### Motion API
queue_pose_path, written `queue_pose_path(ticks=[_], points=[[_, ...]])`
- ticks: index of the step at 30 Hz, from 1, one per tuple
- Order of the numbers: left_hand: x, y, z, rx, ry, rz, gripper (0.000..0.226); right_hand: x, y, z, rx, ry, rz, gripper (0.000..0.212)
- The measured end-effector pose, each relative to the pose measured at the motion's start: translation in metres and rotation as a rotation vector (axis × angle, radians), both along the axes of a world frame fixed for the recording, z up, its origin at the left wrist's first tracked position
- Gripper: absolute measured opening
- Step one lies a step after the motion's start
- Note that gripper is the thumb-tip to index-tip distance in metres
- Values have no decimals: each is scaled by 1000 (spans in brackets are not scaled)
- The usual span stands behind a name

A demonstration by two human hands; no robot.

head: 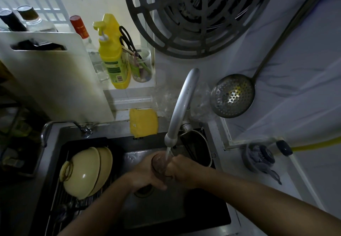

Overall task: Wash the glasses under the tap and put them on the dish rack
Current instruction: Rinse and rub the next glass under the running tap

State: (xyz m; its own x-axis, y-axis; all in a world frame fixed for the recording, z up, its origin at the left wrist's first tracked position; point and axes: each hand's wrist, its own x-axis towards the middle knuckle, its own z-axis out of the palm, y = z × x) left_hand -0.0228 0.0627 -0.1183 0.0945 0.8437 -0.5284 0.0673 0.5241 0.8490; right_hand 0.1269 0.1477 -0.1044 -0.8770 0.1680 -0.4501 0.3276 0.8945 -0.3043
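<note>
A clear glass (159, 163) sits between both my hands over the sink (156, 211), its mouth under the running water from the grey tap (181, 104). My left hand (145, 175) wraps around the glass from the left. My right hand (181, 170) grips it from the right, fingers at the rim. The dish rack (60, 204) lies across the left side of the sink and carries two yellow bowls (88, 171) turned on edge. Much of the glass is hidden by my fingers.
A yellow cloth (144, 123) hangs over the sink's back edge. Behind it stand a yellow soap bottle (112, 58), a jar with scissors (141, 66) and a white cutting board (53, 75). A skimmer ladle (232, 95) hangs at right; a scrubber (260, 159) lies on the counter.
</note>
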Motion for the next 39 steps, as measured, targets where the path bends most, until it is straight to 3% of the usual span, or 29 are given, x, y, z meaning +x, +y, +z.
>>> queue_pose_path(ticks=[3,5,7,10,14,18,20,24,29,33,34,36,39], points=[[19,-5,-10,140,70,190,80,1,-3,-2,-107,105,-166,14],[22,-6,-12,177,138,186,91,1,-5,-4,-165,108,-247,14],[20,-9,-12,186,251,142,93,1,-7,-4,-137,100,-174,13],[15,-12,-13,145,335,108,75,5,-10,0,-82,93,-45,11],[1,-10,-8,-15,53,79,78,12,3,-3,62,112,75,19],[-17,-2,2,-133,-163,-189,73,13,6,-26,146,194,351,22],[-20,4,7,-141,-199,-250,74,11,3,-27,195,178,387,23],[-10,6,7,-54,-92,-90,77,1,1,-6,60,65,58,20],[6,-2,-18,108,97,94,75,0,-5,-4,-111,49,-159,17],[31,-14,-24,233,322,231,68,-1,-11,-3,-110,78,-194,38],[36,-15,-26,225,298,296,65,-2,-12,-3,-132,102,-202,38],[37,-15,-27,218,269,319,61,-1,-12,-2,-157,118,-195,26],[19,-13,-24,165,285,180,77,6,-6,-5,-104,60,-47,10]])
